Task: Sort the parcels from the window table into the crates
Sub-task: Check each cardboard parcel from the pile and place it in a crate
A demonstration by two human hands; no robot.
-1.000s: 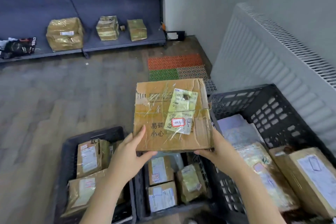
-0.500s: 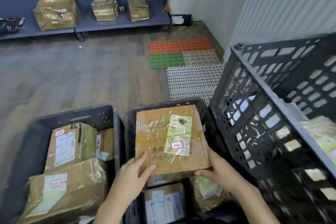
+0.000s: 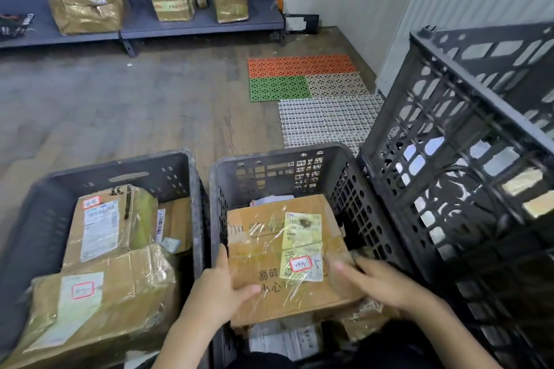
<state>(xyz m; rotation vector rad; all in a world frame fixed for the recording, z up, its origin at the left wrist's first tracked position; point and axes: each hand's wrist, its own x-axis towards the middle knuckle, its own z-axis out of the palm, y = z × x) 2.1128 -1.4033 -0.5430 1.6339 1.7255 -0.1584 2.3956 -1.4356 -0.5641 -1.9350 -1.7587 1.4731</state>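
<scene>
A flat cardboard parcel (image 3: 269,249) wrapped in clear tape, with a yellow label and a red-framed sticker, lies inside the middle dark crate (image 3: 269,159), on top of other parcels. My left hand (image 3: 218,287) grips its near left corner, thumb on top. My right hand (image 3: 380,281) holds the near right edge with the fingers curled over it. The left dark crate (image 3: 120,168) holds several labelled cardboard parcels (image 3: 102,302).
A tall dark perforated crate (image 3: 467,159) stands close on the right with parcels showing through its holes. Coloured plastic mats (image 3: 302,78) lie on the wooden floor beyond. A low grey shelf (image 3: 168,27) at the back carries three taped boxes. The white wall is at the right.
The parcel has come down from above the crates into the middle crate, both hands still on it. My view has dropped lower and closer to the crates.
</scene>
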